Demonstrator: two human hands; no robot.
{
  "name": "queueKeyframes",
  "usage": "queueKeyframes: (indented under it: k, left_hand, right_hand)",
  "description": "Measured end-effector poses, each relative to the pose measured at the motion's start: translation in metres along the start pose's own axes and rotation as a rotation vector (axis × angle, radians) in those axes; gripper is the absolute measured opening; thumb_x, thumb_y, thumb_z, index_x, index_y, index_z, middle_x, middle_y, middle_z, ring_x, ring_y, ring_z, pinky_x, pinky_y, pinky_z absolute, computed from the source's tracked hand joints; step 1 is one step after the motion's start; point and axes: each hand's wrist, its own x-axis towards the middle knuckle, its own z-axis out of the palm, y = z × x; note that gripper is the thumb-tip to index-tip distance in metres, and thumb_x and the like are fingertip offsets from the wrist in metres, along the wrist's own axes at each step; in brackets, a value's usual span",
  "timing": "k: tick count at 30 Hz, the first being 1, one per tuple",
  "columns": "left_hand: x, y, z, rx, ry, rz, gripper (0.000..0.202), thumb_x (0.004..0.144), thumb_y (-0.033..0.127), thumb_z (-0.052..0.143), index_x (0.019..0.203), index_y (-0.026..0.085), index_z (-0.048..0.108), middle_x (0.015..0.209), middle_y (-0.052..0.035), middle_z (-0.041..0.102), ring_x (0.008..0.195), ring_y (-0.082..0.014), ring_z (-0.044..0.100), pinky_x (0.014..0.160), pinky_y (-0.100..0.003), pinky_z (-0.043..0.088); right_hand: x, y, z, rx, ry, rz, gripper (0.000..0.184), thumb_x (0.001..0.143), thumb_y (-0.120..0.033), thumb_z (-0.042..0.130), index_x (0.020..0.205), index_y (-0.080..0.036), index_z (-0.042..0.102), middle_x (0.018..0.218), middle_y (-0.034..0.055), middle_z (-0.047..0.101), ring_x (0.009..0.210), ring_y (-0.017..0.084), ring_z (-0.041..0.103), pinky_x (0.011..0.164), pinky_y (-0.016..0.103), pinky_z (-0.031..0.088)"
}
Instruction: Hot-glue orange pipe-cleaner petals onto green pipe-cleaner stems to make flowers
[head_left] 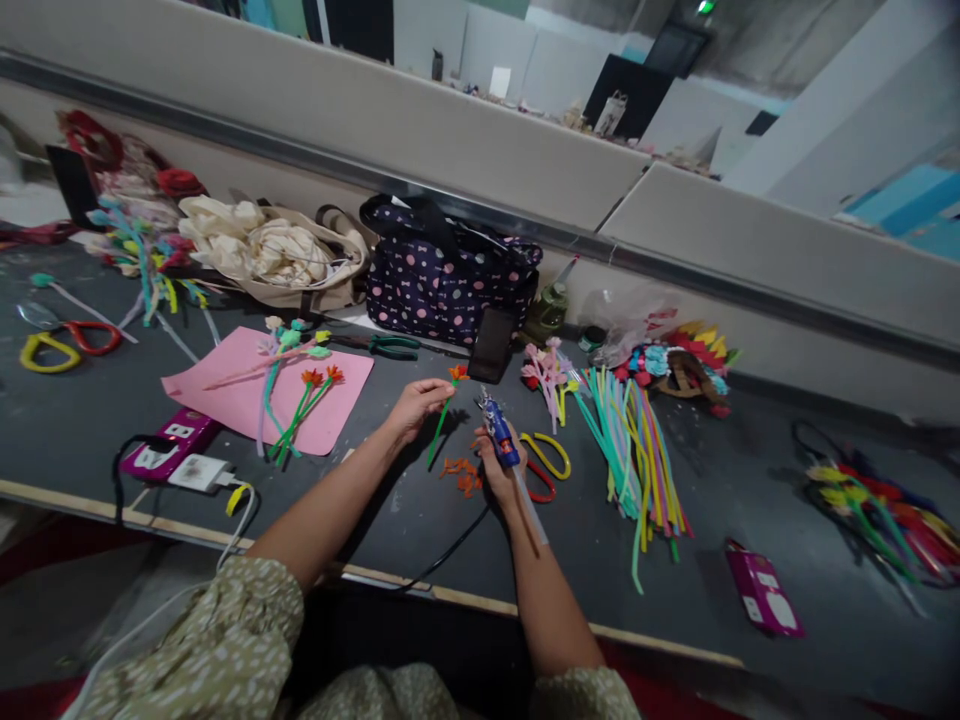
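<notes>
Between the fingertips of my left hand point(421, 408) is a pipe-cleaner flower point(442, 425) with an orange head and a green stem. My right hand point(496, 470) grips a blue glue gun point(498, 428), its nozzle pointing up near the flower head; a whitish glue stick point(531, 512) juts from its rear. Below the flower lie loose orange petal pieces point(463, 476). Scissors point(551, 458) with yellow and red handles rest just right of my right hand. On a pink sheet point(341, 400) to the left are finished orange flowers point(306, 405) and pastel ones point(289, 345).
Colourful pipe cleaners point(637, 450) spread at the right. A dark dotted bag point(442, 270) and a phone point(492, 343) stand behind. Pliers point(394, 346), a purple power strip point(171, 442) with cables and another purple strip point(763, 588) lie around. The glue gun's black cord point(450, 550) crosses the front edge.
</notes>
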Motion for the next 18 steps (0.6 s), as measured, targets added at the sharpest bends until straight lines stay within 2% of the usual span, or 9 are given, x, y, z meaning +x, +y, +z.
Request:
queueKeyframes:
  k: [3,8,13,18]
  left_hand:
    - [-0.0003,-0.001,0.0006,-0.003,-0.027,-0.027,0.036,0.051,0.039,0.091,0.07,0.015,0.073,0.057,0.0026,0.06,0.047,-0.0048,0.043,0.048,-0.02,0.035]
    - [-0.0008,-0.001,0.0007,-0.032,-0.024,-0.065,0.04,0.048,0.038,0.093,0.074,0.015,0.072,0.061,0.003,0.061,0.048,-0.0057,0.047,0.05,-0.021,0.04]
    - [0.0008,-0.0013,-0.001,-0.046,-0.007,-0.104,0.04,0.049,0.035,0.093,0.075,0.015,0.071,0.057,0.0038,0.059,0.048,-0.0062,0.048,0.049,-0.02,0.042]
    - [0.003,-0.0036,-0.0044,-0.052,-0.002,-0.13,0.036,0.051,0.032,0.092,0.074,0.015,0.07,0.055,0.0043,0.057,0.047,-0.0064,0.049,0.048,-0.02,0.043]
  right_hand:
    - [-0.0001,0.0,-0.0005,-0.046,-0.03,-0.023,0.021,0.086,-0.044,0.065,0.092,-0.024,0.066,0.081,0.0017,0.07,0.069,0.018,0.064,0.069,0.032,0.051]
    - [0.0011,-0.0003,-0.0016,-0.097,0.029,0.02,0.022,0.085,-0.046,0.066,0.087,-0.024,0.063,0.069,-0.0015,0.066,0.058,0.016,0.059,0.061,0.03,0.048]
    - [0.002,0.0019,0.0003,-0.033,0.119,0.06,0.027,0.083,-0.048,0.067,0.088,-0.023,0.058,0.072,-0.0014,0.067,0.058,0.015,0.058,0.059,0.028,0.046]
    - [0.0028,0.0046,0.0022,0.009,0.142,0.079,0.029,0.082,-0.049,0.069,0.088,-0.022,0.061,0.069,-0.0019,0.064,0.059,0.015,0.057,0.059,0.027,0.046]
